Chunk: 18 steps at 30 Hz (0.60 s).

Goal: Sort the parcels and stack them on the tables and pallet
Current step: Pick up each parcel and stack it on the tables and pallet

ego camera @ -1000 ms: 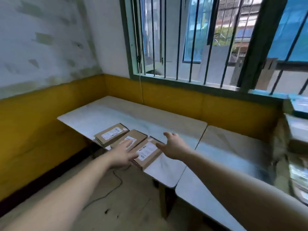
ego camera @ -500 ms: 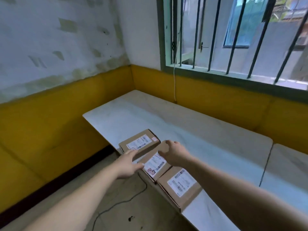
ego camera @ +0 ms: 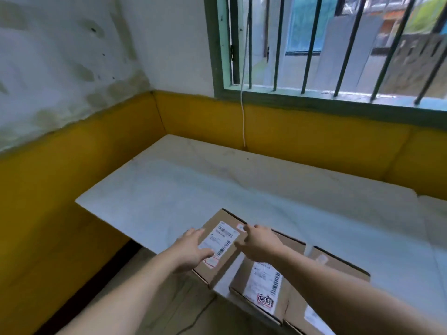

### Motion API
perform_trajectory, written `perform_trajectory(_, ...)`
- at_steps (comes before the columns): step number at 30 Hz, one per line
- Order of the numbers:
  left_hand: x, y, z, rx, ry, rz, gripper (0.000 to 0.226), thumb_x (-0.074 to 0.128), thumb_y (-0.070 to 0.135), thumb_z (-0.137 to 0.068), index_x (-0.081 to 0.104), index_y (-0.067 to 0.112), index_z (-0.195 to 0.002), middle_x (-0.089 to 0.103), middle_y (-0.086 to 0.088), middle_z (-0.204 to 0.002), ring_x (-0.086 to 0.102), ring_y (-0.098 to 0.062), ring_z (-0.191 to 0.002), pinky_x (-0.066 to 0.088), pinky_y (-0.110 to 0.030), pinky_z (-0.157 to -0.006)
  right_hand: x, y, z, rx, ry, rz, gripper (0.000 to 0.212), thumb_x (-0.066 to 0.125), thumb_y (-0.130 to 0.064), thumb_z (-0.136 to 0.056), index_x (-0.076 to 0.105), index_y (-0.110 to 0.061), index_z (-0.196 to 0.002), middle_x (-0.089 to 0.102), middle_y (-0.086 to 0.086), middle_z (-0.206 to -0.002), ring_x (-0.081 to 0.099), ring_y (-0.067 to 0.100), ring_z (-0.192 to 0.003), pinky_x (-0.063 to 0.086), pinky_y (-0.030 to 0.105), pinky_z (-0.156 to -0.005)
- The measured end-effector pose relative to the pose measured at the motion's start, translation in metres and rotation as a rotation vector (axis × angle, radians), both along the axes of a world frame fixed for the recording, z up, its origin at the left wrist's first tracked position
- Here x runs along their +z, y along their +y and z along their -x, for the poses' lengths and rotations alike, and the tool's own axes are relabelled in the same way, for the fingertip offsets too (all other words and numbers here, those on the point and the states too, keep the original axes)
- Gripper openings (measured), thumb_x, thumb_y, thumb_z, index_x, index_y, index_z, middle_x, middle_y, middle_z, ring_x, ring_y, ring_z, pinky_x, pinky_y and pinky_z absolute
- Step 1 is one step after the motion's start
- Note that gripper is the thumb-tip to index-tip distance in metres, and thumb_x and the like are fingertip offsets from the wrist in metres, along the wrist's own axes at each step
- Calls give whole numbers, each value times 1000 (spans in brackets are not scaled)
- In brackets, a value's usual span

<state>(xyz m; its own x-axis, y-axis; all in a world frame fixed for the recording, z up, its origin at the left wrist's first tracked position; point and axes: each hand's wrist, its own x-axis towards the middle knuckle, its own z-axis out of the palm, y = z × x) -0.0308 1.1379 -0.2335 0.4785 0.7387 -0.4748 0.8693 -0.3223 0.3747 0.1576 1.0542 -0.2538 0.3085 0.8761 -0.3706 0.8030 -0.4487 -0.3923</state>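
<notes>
Both hands out over the leftmost parcel (ego camera: 222,238) at the near edge of the counter (ego camera: 169,189). Left hand (ego camera: 191,253) lies flat on the parcel's left side, fingers straight, thumb across the white label. Right hand (ego camera: 260,243) sits at the parcel's right edge, fingers loosely bent toward it; cannot tell whether it grips. Parcel rests flat, label up, its near corner overhanging the counter edge. Second parcel (ego camera: 263,286) just beside it to the right, label and red stamp up. Third parcel (ego camera: 338,265) next along, partly hidden by the right forearm. White cord (ego camera: 243,117) hangs from the barred window (ego camera: 314,44) down the yellow wall behind the counter.
</notes>
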Motion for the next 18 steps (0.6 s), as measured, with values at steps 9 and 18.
perform_trajectory(9,-30,77,8,-233,9,118,76,58,44,-88,22,20,-151,23,-5,-156,30,-22,-140,27,-36,-114,-21,27,55,-206,-65,105,54,47,-52,-96,42,-23,-140,52,9,-140,39,31,-130,29,45,-109)
perform_trajectory(18,-61,93,-2,-115,-82,324,74,59,35,-91,20,16,-151,31,-7,-154,35,-20,-138,30,-29,-110,-52,67,59,-417,43,106,67,47,-53,-92,28,-23,-150,37,14,-154,20,36,-145,13,46,-119)
